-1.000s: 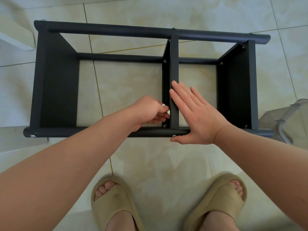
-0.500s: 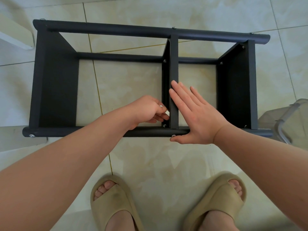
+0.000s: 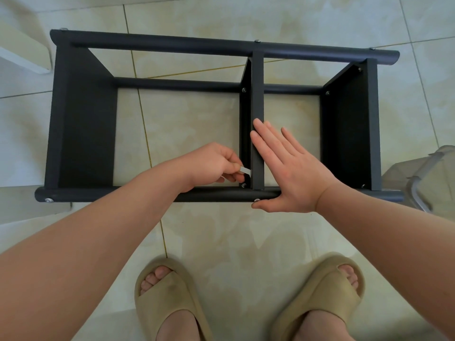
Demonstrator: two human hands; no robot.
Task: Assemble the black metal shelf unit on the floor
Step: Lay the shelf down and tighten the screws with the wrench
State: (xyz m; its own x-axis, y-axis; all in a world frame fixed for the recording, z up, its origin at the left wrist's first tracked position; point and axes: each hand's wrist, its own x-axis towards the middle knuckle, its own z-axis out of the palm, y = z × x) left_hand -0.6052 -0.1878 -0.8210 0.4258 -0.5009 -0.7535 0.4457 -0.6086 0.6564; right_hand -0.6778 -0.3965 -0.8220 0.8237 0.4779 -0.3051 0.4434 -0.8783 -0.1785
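Here, the black shelf unit (image 3: 83,119) lies on its side on the tiled floor (image 3: 221,242), just beyond my sandals (image 3: 170,301). My left hand (image 3: 214,166) pinches a small white tool (image 3: 246,171) near the middle panel's (image 3: 258,107) near screw (image 3: 243,185). My right hand (image 3: 290,173) presses flat, fingers straight, on that panel.

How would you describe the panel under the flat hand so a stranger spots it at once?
Find the black shelf frame on the tiled floor. Three panels cross between its long rails; take the middle panel. Unlike its neighbours, it has the right hand flat on its edge and the left hand pinching a silver tool beside it.
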